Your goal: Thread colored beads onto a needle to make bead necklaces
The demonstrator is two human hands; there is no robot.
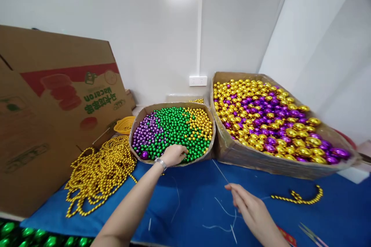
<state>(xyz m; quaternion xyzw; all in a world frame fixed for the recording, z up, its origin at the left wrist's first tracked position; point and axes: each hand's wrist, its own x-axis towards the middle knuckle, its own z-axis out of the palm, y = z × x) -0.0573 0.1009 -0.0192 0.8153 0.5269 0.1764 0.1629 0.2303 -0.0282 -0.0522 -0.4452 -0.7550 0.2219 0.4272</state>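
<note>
My left hand (174, 154) reaches into a cardboard box (174, 105) of small green, purple and gold beads (174, 128), its fingers curled down among the green ones at the near edge. A bracelet sits on that wrist. My right hand (251, 208) hovers over the blue table cloth (188, 197), fingers pinched on a thin needle with white thread (219, 170) that points up and left toward the box. Loose white thread (223, 211) trails on the cloth beside it.
A bigger cardboard box (278, 164) of large gold and purple balls stands at right. A heap of gold bead strings (98, 171) lies at left, a short gold string (298, 198) at right. Flattened cartons (52, 100) lean at left. Scissors (311, 234) lie bottom right.
</note>
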